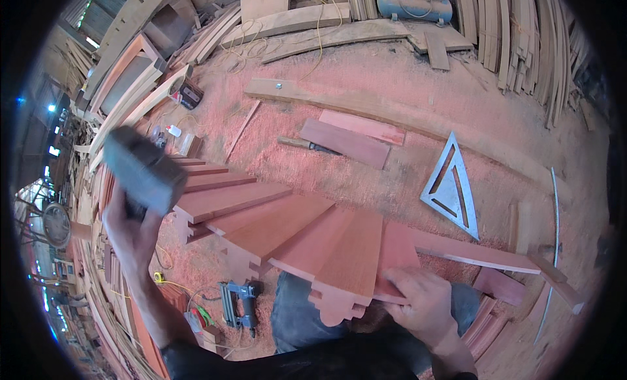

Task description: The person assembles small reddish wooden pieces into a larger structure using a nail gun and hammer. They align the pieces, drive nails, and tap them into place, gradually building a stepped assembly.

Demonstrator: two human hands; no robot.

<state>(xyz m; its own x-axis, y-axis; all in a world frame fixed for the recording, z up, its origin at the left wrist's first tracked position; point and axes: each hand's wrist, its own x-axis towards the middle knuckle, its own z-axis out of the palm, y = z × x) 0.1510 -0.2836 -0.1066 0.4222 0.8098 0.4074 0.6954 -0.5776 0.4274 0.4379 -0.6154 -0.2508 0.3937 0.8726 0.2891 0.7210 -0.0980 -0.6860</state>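
Raised on the left side, my left hand (pixel 132 223) is closed around a chunky grey block (pixel 145 168), blurred, with its grip partly hidden. Below and right of it fans out a row of reddish wooden boards (pixel 274 226), overlapping like winding stair treads, with notched end pieces along their near side. My right hand (pixel 421 298) is closed on the near edge of a board (pixel 397 249) at the right end of this row. A long narrow wood strip (pixel 477 253) runs rightward from there. My knees, in dark trousers, are under the boards.
A slotted metal triangle square (pixel 452 190) lies on the sawdust-covered floor. Beyond the boards are a chisel-like tool (pixel 297 142), loose planks (pixel 346 143) and a long beam (pixel 392 109). A blue nail gun (pixel 241 305) and a yellow tape measure (pixel 159 277) lie near left. An air compressor (pixel 415 4) stands far back.
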